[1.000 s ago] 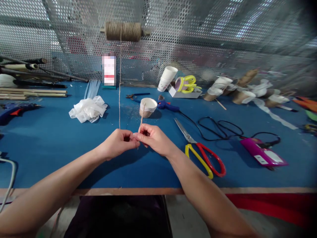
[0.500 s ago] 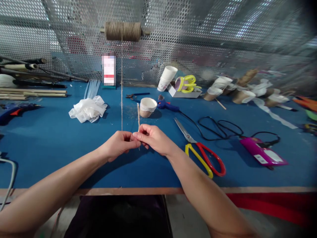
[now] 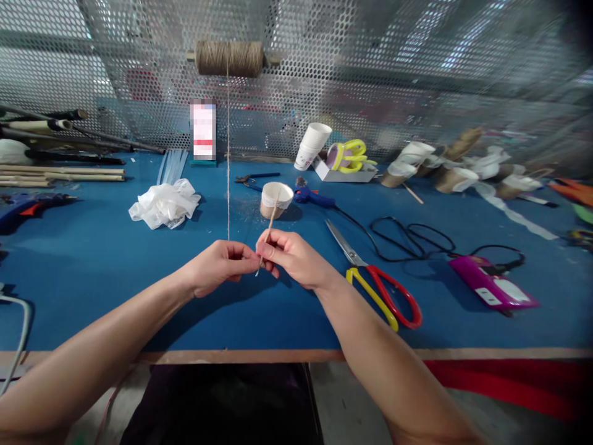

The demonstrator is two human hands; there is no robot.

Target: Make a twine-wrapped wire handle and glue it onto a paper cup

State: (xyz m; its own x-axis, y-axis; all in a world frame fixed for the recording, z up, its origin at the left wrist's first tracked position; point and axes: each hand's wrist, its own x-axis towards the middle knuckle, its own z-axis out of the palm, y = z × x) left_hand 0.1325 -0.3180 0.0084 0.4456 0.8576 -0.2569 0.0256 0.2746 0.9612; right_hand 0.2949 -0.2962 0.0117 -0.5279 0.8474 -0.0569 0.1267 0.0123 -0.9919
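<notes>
From the twine spool [image 3: 230, 59] on the mesh wall, a strand of twine [image 3: 228, 161] drops straight down to my left hand [image 3: 225, 266], whose thumb and fingers pinch it. My right hand [image 3: 290, 256] is closed on a thin stick wrapped in twine [image 3: 271, 225]. This stick leans with its top to the right, and a short end pokes out below the fingers. Both hands' fingertips meet just above the table. Right behind them stands a cup [image 3: 277, 199] with a white upper part and a brown, twine-wrapped lower part.
Large scissors [image 3: 377, 278] with red and yellow handles lie right of my right hand. Behind them are a blue glue gun [image 3: 317, 198], its black cord and a purple power strip [image 3: 493, 284]. A crumpled white plastic bag [image 3: 165, 204] lies left; paper cups [image 3: 313, 145] stand at the back.
The twine-wrapped stick has tipped from upright to leaning right, its top now in front of the cup. The hands have shifted only slightly.
</notes>
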